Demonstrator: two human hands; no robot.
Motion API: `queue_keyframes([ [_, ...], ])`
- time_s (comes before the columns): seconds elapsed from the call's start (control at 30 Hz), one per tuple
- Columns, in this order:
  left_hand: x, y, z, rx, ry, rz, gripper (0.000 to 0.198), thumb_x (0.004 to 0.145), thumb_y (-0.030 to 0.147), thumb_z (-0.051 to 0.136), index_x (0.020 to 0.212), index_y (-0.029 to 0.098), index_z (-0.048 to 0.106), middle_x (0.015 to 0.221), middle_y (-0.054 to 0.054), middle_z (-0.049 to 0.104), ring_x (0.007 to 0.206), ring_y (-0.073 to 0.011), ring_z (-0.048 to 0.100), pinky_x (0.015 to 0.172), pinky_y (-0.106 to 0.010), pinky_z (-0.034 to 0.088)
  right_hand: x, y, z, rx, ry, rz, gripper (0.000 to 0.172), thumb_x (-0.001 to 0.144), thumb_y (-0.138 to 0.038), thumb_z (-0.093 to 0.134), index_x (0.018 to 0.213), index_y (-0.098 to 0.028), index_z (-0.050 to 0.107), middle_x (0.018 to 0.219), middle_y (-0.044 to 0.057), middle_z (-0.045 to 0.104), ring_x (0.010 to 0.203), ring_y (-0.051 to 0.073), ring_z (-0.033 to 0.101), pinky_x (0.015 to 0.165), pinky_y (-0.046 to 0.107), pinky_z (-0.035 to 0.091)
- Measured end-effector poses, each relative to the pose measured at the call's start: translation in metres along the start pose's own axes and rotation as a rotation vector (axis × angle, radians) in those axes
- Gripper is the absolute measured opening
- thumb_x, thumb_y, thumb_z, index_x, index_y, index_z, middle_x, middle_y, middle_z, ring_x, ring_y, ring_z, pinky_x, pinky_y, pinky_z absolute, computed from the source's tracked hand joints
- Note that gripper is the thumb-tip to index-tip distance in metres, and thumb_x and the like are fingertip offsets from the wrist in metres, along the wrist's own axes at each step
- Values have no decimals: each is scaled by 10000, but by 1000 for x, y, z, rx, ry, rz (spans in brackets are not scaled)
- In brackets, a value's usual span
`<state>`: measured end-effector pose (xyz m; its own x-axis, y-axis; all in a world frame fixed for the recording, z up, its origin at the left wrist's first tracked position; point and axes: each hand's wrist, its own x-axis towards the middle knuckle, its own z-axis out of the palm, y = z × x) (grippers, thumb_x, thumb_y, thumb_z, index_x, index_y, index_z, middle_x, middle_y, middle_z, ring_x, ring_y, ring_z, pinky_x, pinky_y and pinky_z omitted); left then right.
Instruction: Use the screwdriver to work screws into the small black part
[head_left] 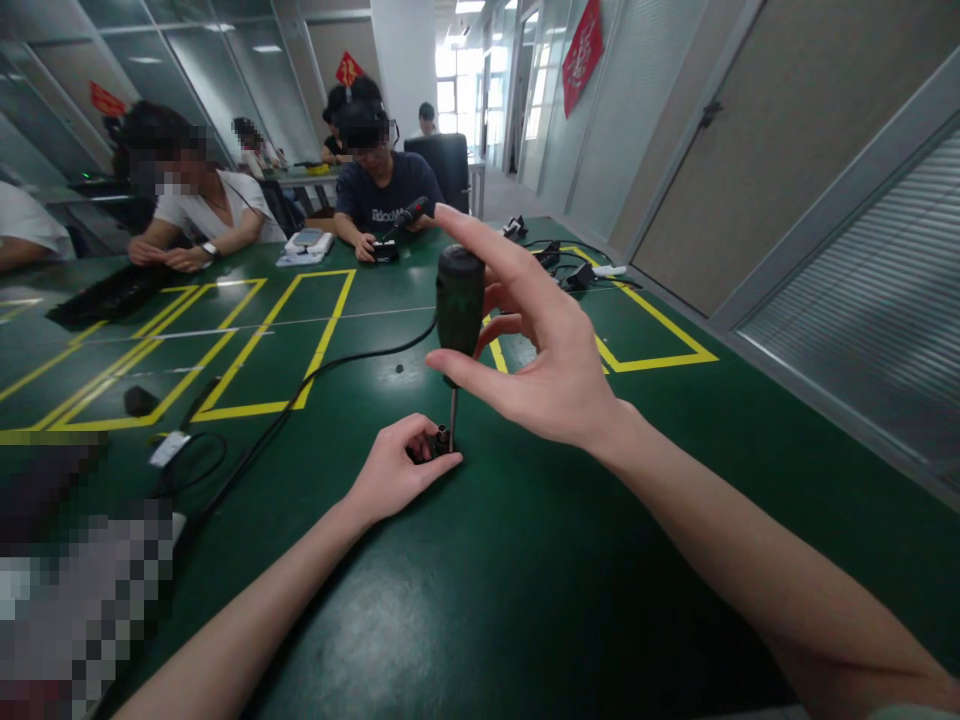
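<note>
My right hand (pixel 559 350) holds an upright screwdriver (pixel 460 305) by its dark green handle. The thumb lies against the near side and fingers curl behind, while the index finger reaches out above the handle's top. The thin metal shaft points down to a small black part (pixel 442 438) with a round metal piece on it. My left hand (pixel 394 468) pinches this part against the green table (pixel 420 620), thumb in front. Its exact kind and the screwdriver's tip are partly hidden by the fingers.
A black cable (pixel 352 357) runs across the table to the screwdriver handle's left edge. Yellow tape (pixel 322 340) marks rectangles. Dark blocks (pixel 140 402) and blurred items lie left, plugs and cables (pixel 577 272) far right. Co-workers (pixel 386 185) sit opposite.
</note>
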<state>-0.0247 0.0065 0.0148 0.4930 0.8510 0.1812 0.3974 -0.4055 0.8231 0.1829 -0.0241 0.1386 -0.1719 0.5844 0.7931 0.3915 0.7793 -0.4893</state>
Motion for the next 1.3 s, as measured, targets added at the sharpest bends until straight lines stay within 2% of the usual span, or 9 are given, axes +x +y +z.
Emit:
queue_keyframes([
  [0.1, -1, -1, 0, -4, 8, 1, 300, 836, 408, 829, 803, 190, 626, 701, 42, 583, 642, -140, 538, 627, -266, 431, 0, 1, 1, 51, -26, 38, 750, 915, -193, 720, 1621, -289, 485, 1580, 56, 632, 1058, 206, 753, 718, 299, 688],
  [0.23, 0, 0, -1, -9, -5, 16, 291, 849, 401, 808, 790, 194, 613, 716, 39, 581, 648, -140, 526, 630, -269, 425, -1, 0, 1, 98, -62, 71, 787, 925, -210, 669, 1658, -357, 424, 1473, 35, 704, 1103, 232, 752, 783, 336, 695],
  [0.47, 1, -1, -1, -19, -19, 10, 273, 854, 413, 799, 816, 199, 634, 721, 36, 582, 657, -147, 519, 646, -279, 432, 0, 4, 1, 55, -24, 61, 786, 898, -290, 763, 1618, -436, 484, 1684, -12, 530, 1080, 239, 752, 727, 331, 695],
  [0.53, 0, -1, -1, -16, -28, 7, 276, 858, 424, 795, 826, 201, 636, 721, 34, 587, 662, -151, 524, 652, -281, 439, 1, 3, 1, 93, -42, 75, 788, 913, -262, 718, 1639, -421, 457, 1609, -2, 604, 1045, 226, 750, 745, 335, 695],
  [0.67, 0, 0, -2, -7, -39, 2, 292, 865, 444, 793, 831, 202, 633, 726, 29, 593, 674, -157, 536, 657, -282, 444, 2, 1, 0, 175, -83, 107, 809, 908, -208, 682, 1671, -290, 424, 1355, 45, 751, 979, 209, 742, 807, 341, 691],
  [0.87, 1, -2, -2, -13, -40, 9, 279, 872, 428, 796, 855, 197, 641, 739, 26, 603, 676, -154, 549, 661, -281, 455, 1, 5, 1, 52, -5, 93, 740, 829, -342, 859, 1524, -312, 607, 1456, 37, 705, 1028, 246, 775, 787, 370, 709],
  [0.97, 0, -3, -2, -12, -38, 10, 273, 868, 421, 802, 869, 194, 651, 745, 24, 610, 685, -155, 557, 666, -280, 457, 1, 7, 0, 50, -13, 92, 695, 853, -312, 835, 1514, -307, 620, 1305, 25, 768, 916, 219, 775, 755, 372, 707],
  [1.1, -1, -3, -2, -9, -36, 4, 281, 869, 433, 808, 882, 195, 659, 733, 30, 604, 668, -149, 546, 656, -275, 455, 1, 8, -2, 71, -46, 86, 639, 901, -324, 778, 1517, -292, 610, 1236, 35, 781, 779, 186, 729, 739, 392, 694],
  [1.3, -2, -4, -1, -24, -24, 14, 294, 851, 435, 826, 873, 189, 668, 745, 23, 624, 674, -145, 561, 662, -271, 471, 2, 6, -6, 103, -96, 82, 569, 951, -391, 715, 1499, -287, 607, 962, 10, 760, 740, 182, 716, 613, 330, 660],
])
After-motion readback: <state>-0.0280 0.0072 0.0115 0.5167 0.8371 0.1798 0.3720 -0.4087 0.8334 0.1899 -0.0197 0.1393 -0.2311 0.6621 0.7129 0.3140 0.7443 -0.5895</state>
